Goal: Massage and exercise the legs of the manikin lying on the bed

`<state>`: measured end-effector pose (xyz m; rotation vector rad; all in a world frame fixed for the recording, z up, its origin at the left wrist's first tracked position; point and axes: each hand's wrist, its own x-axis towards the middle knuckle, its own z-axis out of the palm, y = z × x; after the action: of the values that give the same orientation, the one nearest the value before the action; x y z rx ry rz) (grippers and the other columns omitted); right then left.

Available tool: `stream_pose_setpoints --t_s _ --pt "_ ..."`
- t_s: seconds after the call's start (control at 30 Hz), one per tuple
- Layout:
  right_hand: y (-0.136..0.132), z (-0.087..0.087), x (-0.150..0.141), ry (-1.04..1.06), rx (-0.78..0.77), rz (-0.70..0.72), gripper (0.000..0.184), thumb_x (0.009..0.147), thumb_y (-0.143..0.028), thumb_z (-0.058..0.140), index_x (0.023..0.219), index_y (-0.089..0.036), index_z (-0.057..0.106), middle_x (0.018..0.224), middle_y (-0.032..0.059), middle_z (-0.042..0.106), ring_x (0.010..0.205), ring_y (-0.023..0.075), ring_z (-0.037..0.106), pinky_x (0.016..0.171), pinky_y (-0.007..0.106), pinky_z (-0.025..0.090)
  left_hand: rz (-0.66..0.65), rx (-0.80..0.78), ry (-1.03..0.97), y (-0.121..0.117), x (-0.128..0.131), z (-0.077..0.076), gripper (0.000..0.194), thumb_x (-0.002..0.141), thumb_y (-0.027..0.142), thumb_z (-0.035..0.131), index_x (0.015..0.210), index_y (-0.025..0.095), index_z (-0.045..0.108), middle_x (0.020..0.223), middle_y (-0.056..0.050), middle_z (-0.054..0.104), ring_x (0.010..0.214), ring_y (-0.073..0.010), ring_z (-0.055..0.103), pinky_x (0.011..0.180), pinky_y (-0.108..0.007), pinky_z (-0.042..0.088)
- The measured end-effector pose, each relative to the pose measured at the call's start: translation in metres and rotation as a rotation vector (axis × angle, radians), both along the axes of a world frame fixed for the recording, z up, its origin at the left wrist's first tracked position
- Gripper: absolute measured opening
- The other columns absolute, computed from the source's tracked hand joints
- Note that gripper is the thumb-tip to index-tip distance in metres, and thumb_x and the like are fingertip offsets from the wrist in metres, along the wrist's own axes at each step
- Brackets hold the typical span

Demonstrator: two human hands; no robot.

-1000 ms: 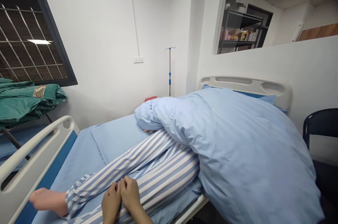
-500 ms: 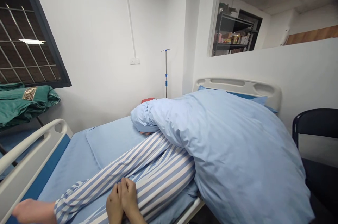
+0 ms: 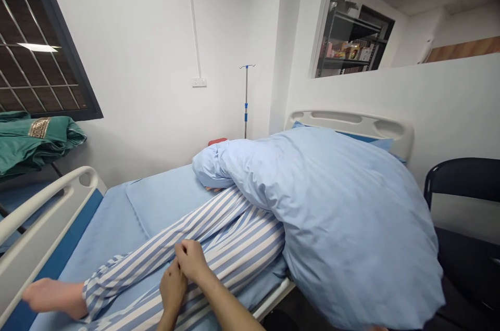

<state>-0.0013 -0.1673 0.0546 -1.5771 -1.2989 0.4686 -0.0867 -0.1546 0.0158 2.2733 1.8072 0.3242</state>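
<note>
On my feed, a white wall [image 3: 128,60] runs behind the bed, carrying a wall socket [image 3: 199,82], with an IV pole [image 3: 246,102] standing beside it. To the left I see a dark-framed window [image 3: 42,45] with a metal grille, reflecting a ceiling light. On the right, a white partition wall [image 3: 429,97] opens onto metal shelving [image 3: 347,42] stocked with boxes, and a black chair [image 3: 463,180] stands near the white headboard [image 3: 349,124].
</note>
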Motion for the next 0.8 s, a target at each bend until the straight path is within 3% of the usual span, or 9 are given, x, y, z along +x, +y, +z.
stream_pose_setpoints --t_s 0.17,0.3,0.47,0.67,0.8 --pt "-0.016 -0.028 -0.004 -0.149 0.021 -0.122 0.035 0.087 -0.028 0.034 0.061 -0.017 0.055 0.056 0.0005 0.056 0.054 0.0101 0.047 0.051 0.022 0.023 0.005 -0.017 0.026 -0.001 0.001 0.0 0.036 0.087 0.028 0.028 0.113 0.015 0.051 0.105 -0.011 0.062 0.093 -0.022 0.057 0.077 -0.029 0.039" --pt "-0.015 -0.041 -0.007 -0.172 0.001 -0.171 0.036 0.087 -0.03 0.034 0.063 -0.018 0.058 0.06 0.0027 0.061 0.057 0.0119 0.051 0.053 0.024 0.023 0.013 0.008 0.062 0.0 0.0 -0.007 0.038 0.086 0.023 0.029 0.118 0.013 0.048 0.11 -0.012 0.06 0.097 -0.0215 0.056 0.081 -0.029 0.039" --pt "-0.006 -0.04 0.0 0.048 0.02 -0.141 0.037 0.085 -0.03 0.035 0.055 -0.017 0.052 0.053 -0.0005 0.054 0.052 0.0101 0.045 0.05 0.022 0.024 -0.035 -0.002 -0.006 0.007 0.002 -0.005 0.035 0.085 0.024 0.03 0.109 0.017 0.055 0.113 -0.01 0.059 0.095 -0.022 0.056 0.079 -0.03 0.038" --pt "0.002 -0.04 0.015 0.422 0.113 -0.05 0.038 0.082 -0.036 0.037 0.05 -0.017 0.041 0.048 -0.0044 0.038 0.049 0.0091 0.034 0.048 0.021 0.027 -0.012 -0.022 -0.481 0.014 0.029 0.024 0.04 0.086 0.036 0.026 0.067 0.018 0.056 0.071 -0.005 0.063 0.07 -0.0167 0.056 0.062 -0.025 0.038" --pt "0.002 -0.042 0.019 0.509 0.152 -0.02 0.037 0.082 -0.039 0.038 0.051 -0.018 0.04 0.049 -0.005 0.034 0.049 0.0091 0.033 0.047 0.021 0.029 0.051 -0.011 -0.545 0.003 0.039 0.015 0.039 0.086 0.037 0.026 0.071 0.018 0.057 0.071 -0.005 0.064 0.069 -0.0166 0.057 0.06 -0.024 0.038"
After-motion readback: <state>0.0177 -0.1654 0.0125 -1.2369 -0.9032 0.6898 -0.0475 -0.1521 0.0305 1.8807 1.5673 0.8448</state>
